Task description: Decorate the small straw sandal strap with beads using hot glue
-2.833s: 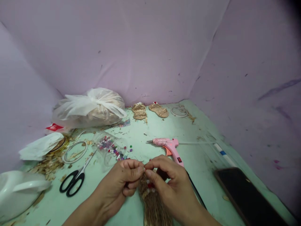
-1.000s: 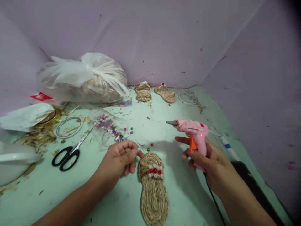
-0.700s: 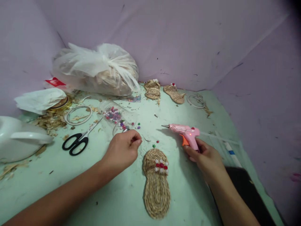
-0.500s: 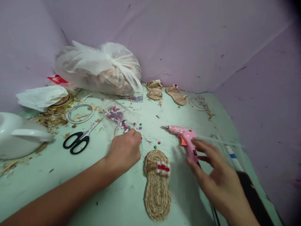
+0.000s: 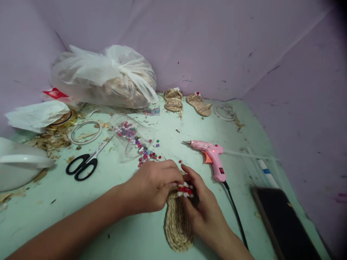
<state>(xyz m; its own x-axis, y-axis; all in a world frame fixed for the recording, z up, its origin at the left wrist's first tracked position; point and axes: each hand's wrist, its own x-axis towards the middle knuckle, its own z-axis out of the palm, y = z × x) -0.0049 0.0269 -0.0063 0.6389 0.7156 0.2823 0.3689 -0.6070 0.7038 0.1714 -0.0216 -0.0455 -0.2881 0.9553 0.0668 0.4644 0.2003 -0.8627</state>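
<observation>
Clasping one beaded sandal [image 5: 179,222] — right hand [image 5: 203,211] curled on it, left hand [image 5: 156,186] hold unclear — two sandals [image 5: 174,101] behind

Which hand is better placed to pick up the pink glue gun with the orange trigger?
Probably the right hand: the pink glue gun lies nearer to it, handle end closest. The left hand is farther away, at the beaded strap of the brown woven slipper.

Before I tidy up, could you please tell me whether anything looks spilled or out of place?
Yes: the clear container lies tipped on its side, and loose beads lie scattered on the table beside it, as if spilled.
</observation>
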